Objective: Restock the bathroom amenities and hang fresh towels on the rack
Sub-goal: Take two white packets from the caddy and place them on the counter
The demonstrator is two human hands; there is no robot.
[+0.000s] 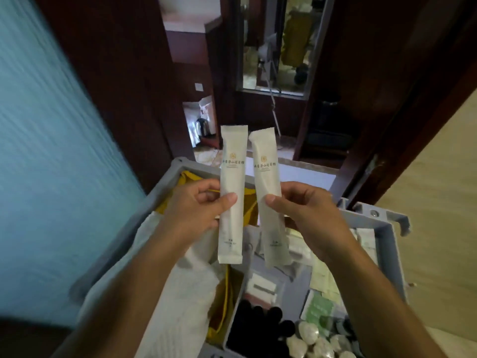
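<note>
I hold two long white amenity packets upright above a grey housekeeping cart (387, 236). My left hand (198, 205) pinches the left packet (232, 177) near its middle, thumb in front. My right hand (304, 210) pinches the right packet (265, 174) the same way; it leans slightly left at the top. Both packets carry a small gold logo and a line of printed characters. The packets stand side by side, a narrow gap between them. White folded towels (180, 288) lie in the cart's left part below my left forearm.
The cart tray holds small white sachets (260, 285), green packets (320, 308), black caps (258, 324) and round wrapped items (309, 334). A yellow cloth (188, 177) lies at the cart's far end. A teal wall is on the left, dark wood panels and a doorway ahead, a kettle (202, 126) beyond.
</note>
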